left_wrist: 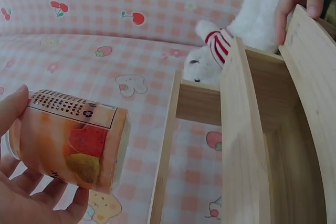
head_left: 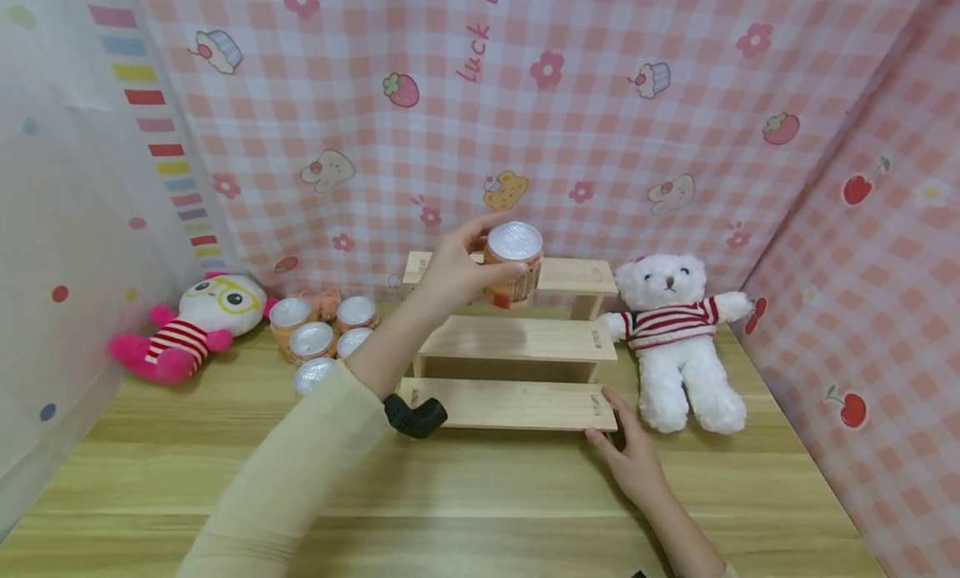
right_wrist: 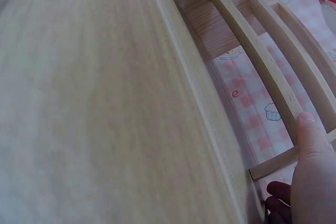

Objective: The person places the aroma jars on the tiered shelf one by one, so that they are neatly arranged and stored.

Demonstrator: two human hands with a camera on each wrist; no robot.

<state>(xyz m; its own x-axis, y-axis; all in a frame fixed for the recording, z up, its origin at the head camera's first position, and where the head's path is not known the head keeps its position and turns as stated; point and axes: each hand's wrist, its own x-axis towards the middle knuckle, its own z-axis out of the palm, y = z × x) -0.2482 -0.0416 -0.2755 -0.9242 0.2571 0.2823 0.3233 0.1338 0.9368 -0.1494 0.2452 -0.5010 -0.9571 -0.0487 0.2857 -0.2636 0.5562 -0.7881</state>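
An orange-labelled can with a silvery lid is gripped in my left hand, thumb on one side and fingers on the other. It is held up near the top tier of a three-step wooden shelf. In the left wrist view the can appears sideways, its label showing red and yellow fruit shapes. My right hand holds the right end of the lowest step. The right wrist view shows its thumb on the step's board, with the other fingers curled below.
Several similar cans stand left of the shelf, partly behind my left arm. A pink plush toy with yellow glasses lies at far left. On the right sits a white teddy bear in a striped sweater. A checkered curtain hangs behind.
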